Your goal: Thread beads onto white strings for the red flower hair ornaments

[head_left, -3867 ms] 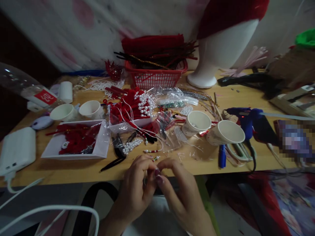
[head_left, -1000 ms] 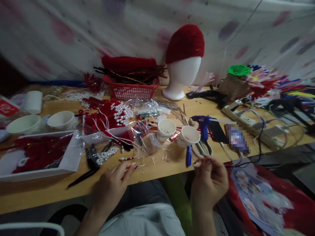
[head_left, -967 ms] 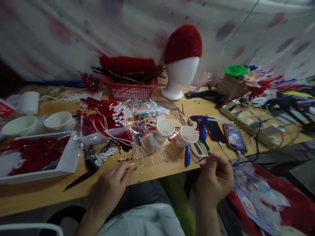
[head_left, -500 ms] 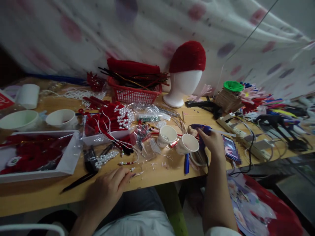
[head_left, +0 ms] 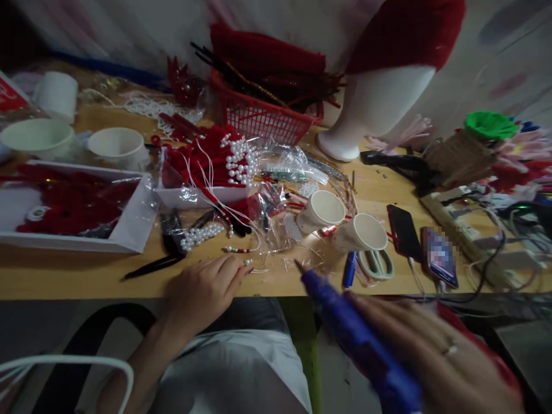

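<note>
My right hand [head_left: 435,345] is wrapped round a blue glue gun [head_left: 345,322], held close to the camera over the table's front edge. Its dark nozzle points up and to the left. My left hand [head_left: 207,287] rests at the table edge with fingers closed, a white pearl bead [head_left: 247,262] with pale thread ends at its fingertips. Just beyond lies a curved string of red and white beads [head_left: 239,249]. A cluster of pearl beads [head_left: 202,236] and black tweezers [head_left: 150,267] lie near that hand.
Two paper cups [head_left: 323,211] stand mid-table, with scissors [head_left: 376,264] and a blue marker [head_left: 349,270] beside them. Two phones [head_left: 439,256] and a power strip [head_left: 457,224] lie right. Behind are a red basket [head_left: 263,118] and a white foam head [head_left: 383,103]; left, a white box [head_left: 129,224].
My right hand has brought the glue gun from beside the cups toward me, uncovering the scissors and a second phone. My left hand stays at the pearl bead. The view has shifted closer.
</note>
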The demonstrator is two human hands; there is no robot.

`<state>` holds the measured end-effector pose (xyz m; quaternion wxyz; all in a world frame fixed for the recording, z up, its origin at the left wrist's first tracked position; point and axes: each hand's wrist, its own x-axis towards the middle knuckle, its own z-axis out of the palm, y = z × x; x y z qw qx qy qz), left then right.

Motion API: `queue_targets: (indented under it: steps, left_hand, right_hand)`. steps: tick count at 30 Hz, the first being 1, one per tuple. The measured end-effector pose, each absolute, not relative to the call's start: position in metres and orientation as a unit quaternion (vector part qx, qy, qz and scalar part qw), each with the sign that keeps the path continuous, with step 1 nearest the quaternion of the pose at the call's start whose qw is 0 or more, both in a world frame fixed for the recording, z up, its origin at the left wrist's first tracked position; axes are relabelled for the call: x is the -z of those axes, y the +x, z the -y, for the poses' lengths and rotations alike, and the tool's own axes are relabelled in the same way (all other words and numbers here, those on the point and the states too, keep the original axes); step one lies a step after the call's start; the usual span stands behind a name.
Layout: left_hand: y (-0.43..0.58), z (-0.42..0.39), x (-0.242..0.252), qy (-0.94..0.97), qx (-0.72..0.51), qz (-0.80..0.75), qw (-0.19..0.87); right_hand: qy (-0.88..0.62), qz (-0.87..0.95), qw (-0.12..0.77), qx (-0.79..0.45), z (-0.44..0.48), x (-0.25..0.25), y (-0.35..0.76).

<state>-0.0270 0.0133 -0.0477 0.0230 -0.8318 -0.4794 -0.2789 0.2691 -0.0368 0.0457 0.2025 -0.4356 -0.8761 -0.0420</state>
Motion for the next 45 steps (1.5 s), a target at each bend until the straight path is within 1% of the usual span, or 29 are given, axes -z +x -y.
queue_targets:
  steps: [1, 3, 6, 8, 12, 26, 36, 45]
  left_hand:
    - [-0.028, -0.013, 0.048, -0.832, 0.281, 0.478, 0.015]
    - [-0.032, -0.012, 0.049, -0.836, 0.284, 0.469, -0.022]
    - [-0.037, -0.011, 0.050, -0.842, 0.285, 0.450, -0.084]
    - [-0.039, -0.011, 0.050, -0.841, 0.285, 0.448, -0.101]
    - [-0.041, -0.012, 0.049, -0.833, 0.298, 0.453, -0.110]
    - [-0.049, -0.007, 0.045, -0.833, 0.302, 0.451, -0.106]
    - [-0.049, -0.008, 0.042, -0.825, 0.308, 0.459, -0.117]
    - [-0.050, -0.006, 0.045, -0.825, 0.304, 0.459, -0.126]
  right_hand:
    - [-0.388, 0.906, 0.167, 0.032, 0.038, -0.041, 0.257]
    - [-0.328, 0.930, 0.155, 0.056, 0.035, -0.032, 0.241]
    - [-0.290, 0.940, 0.159, 0.082, 0.029, -0.022, 0.232]
    - [-0.284, 0.942, 0.163, 0.073, 0.027, -0.019, 0.232]
    - [-0.277, 0.947, 0.154, 0.053, 0.029, -0.017, 0.233]
    - [-0.277, 0.944, 0.173, 0.044, 0.032, -0.006, 0.226]
    - [-0.260, 0.957, 0.125, 0.032, 0.029, -0.011, 0.223]
    - [-0.265, 0.958, 0.105, 0.022, 0.027, -0.017, 0.223]
